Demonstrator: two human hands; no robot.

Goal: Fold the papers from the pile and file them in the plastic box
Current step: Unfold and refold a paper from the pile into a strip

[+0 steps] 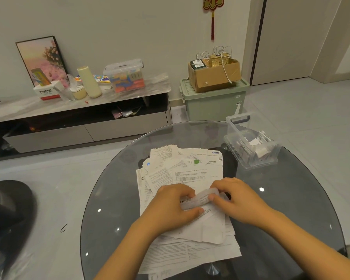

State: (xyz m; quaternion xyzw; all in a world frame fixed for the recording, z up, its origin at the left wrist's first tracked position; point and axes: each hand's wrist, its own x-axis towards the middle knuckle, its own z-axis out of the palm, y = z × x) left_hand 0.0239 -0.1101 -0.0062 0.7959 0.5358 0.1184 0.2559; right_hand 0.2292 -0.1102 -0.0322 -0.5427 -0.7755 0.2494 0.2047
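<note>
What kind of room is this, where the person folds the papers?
Probably a living room at home. A low media cabinet stands against the wall and bears a framed picture, household items lie around, and a round glass table holds the pile of papers.

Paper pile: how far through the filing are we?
Done: several folded papers stand in the clear plastic box. In hand: left hand and right hand pinch a small slip, mid-fold. Left: a large pile on the glass table.
</note>
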